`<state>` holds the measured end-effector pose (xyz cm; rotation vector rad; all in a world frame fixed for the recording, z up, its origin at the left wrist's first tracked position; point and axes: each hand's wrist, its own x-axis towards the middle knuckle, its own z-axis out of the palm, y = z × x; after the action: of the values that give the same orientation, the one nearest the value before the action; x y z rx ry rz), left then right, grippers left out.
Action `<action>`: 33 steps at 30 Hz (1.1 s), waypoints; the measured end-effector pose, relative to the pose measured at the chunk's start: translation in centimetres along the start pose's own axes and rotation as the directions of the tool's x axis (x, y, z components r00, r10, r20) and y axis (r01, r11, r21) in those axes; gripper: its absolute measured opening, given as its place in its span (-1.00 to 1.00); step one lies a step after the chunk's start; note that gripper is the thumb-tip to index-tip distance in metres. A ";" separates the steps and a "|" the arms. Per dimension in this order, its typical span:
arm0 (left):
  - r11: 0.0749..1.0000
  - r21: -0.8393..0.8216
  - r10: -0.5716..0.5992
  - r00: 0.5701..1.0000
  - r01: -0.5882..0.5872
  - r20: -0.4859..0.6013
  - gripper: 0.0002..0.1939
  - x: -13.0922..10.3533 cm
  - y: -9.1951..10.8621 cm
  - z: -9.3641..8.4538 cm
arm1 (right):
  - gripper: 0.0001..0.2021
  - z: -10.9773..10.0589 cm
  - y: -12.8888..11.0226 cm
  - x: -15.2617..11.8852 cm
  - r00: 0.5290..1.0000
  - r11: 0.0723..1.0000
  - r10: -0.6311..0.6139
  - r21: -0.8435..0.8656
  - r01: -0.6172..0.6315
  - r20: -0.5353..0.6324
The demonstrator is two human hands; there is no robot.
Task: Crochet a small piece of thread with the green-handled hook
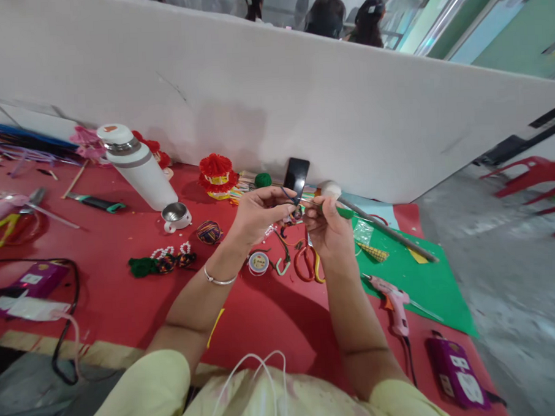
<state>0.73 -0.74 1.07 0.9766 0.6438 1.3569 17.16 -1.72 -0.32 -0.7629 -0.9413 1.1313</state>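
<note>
My left hand, with a silver bangle on its wrist, is closed in a pinch on dark yarn. My right hand is wrapped round a crochet hook with a green handle, its thin metal shaft pointing left to the yarn. Both hands meet above the middle of the table, and the fingers partly hide the work. Below them lie red-and-yellow-handled scissors and a small white spool. A multicoloured yarn ball sits left of my left forearm.
A leaning white flask and a metal-lined cup stand at left. Behind the hands are a phone, a green yarn ball and a red ruffled piece. A pink glue gun with a cord lies right. A white partition closes the back.
</note>
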 end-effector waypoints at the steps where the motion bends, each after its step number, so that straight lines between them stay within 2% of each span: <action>1: 1.000 -0.011 -0.016 1.000 0.015 -0.007 -0.66 0.0 0.0 0.0 | -0.59 0.1 0.0 -0.1 1.000 1.000 0.000 -0.010 0.000 -0.011; 4: 0.999 -0.028 -0.036 0.999 0.035 -0.023 -0.67 0.1 0.1 0.1 | -0.61 0.3 0.0 -0.4 1.000 0.998 -0.014 -0.060 0.012 -0.022; 10: 1.000 0.007 0.010 0.996 -0.010 -0.089 -0.69 0.1 0.3 0.0 | -0.69 0.0 -0.5 -0.4 0.995 0.991 -0.062 -0.121 0.053 -0.076; 14: 1.000 0.008 0.014 0.996 -0.013 -0.090 -0.68 0.1 0.3 0.2 | -0.70 -0.1 -0.9 -0.2 0.989 0.987 -0.090 -0.141 0.073 -0.117; 21: 1.000 -0.016 -0.011 0.996 0.010 -0.090 -0.68 0.2 0.2 0.3 | -0.76 0.0 -0.7 -0.5 0.996 0.995 -0.071 -0.078 0.067 -0.057; 29: 0.999 -0.039 -0.011 0.997 0.008 -0.075 -0.66 0.3 -0.2 0.3 | -0.69 0.1 -0.6 -0.6 0.996 0.991 -0.063 -0.126 0.054 -0.063; 33: 0.999 -0.048 -0.022 0.998 0.020 -0.061 -0.64 0.3 -0.5 0.5 | -0.71 -0.4 -0.1 -0.4 0.997 0.989 -0.081 -0.127 0.081 0.003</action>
<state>1.46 -0.56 0.96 0.8910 0.6638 1.3820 17.54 -2.17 -0.48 -0.8210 -1.0411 1.0069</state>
